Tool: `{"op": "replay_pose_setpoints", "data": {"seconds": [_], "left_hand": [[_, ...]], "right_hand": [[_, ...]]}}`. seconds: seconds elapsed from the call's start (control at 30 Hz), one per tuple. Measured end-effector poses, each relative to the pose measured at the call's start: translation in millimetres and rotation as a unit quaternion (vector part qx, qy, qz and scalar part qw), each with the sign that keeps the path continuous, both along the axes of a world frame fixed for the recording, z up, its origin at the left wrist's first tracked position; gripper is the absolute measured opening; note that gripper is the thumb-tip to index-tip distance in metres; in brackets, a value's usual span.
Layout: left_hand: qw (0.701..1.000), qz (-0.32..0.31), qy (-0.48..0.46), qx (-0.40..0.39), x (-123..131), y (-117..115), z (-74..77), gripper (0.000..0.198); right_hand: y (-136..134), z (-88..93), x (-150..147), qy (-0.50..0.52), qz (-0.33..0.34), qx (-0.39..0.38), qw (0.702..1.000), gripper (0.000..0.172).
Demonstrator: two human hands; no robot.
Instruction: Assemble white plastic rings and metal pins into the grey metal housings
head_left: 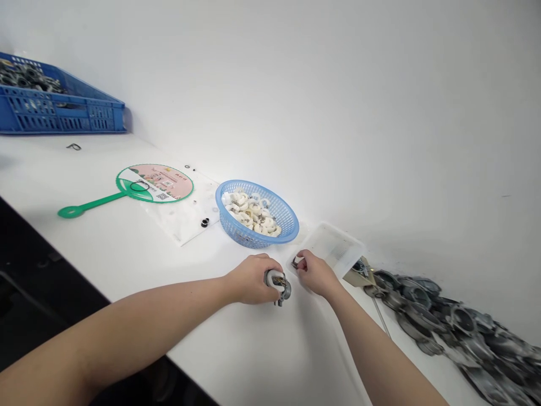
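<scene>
Along the white workbench [105,169], left hand [253,279] is gripping a cast metal fitting [278,285], long axis running toward the person, lower end pointing at the bench; right hand [316,274] is pinching a small dark part [295,262] beside the clear plastic tray [333,248].

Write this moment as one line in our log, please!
Left hand: holds metal fitting | Right hand: holds small dark part | Nearby: clear plastic tray, blue plastic basket

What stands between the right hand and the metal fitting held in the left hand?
Nothing visible does. The right hand, pinching a small dark part, is just beside the metal fitting in the left hand, with only a narrow gap between them.
</scene>
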State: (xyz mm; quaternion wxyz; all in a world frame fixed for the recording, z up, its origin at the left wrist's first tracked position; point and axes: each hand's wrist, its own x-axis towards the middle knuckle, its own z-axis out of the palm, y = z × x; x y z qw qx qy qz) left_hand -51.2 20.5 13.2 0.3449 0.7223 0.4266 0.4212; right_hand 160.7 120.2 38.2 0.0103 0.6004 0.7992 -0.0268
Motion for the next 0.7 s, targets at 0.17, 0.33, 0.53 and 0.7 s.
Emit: {"op": "replay_pose_setpoints", "data": {"seconds": [0.17, 0.33, 0.53, 0.7], "left_hand": [[1.0, 0.0, -0.003, 0.003, 0.3, 0.3, -1.3, 0.032], [1.0, 0.0, -0.007, 0.016, 1.4, 2.0, -4.6, 0.032], [1.0, -0.002, -0.008, 0.019, 1.5, 2.3, -5.2, 0.03], [1.0, 0.0, -0.006, 0.016, 1.2, 2.3, -5.4, 0.032]], "right_hand": [[0.7, -0.9, 2.1, 0.0, 0.0, 0.001, 1.0, 0.034], [0.9, -1.6, 3.1, -0.004, 0.006, 0.007, 1.0, 0.031], [1.5, 1.1, 3.1, -0.012, 0.016, 0.004, 1.0, 0.031], [0.1, 1.2, 0.7, -0.033, 0.02, 0.003, 0.999, 0.031]]}}
